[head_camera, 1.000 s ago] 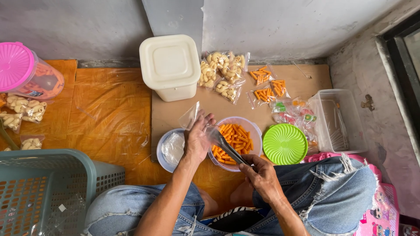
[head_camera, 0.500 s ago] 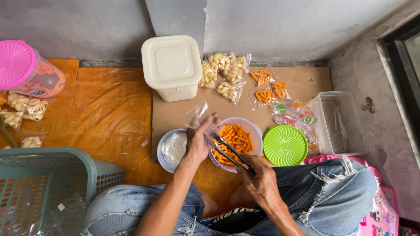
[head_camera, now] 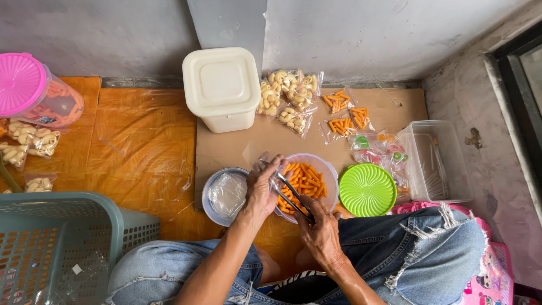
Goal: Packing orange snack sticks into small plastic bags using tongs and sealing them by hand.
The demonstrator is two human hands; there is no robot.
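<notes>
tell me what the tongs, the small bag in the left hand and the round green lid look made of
Slim grey tongs: likely metal, dull sheen, thin arms. Small clear bag: thin plastic film, see-through and crinkled. Round green ribbed lid: seemingly moulded plastic, even bright colour, radial ridges.

Left hand [head_camera: 263, 189]: our forearm runs up from lower left, wrist straight, fingers curled forward, tips pinched together. Right hand [head_camera: 319, 231]: our forearm comes from lower right, knuckles up, fingers closed in a grip, thumb pressed along the side, just beside the left.
</notes>
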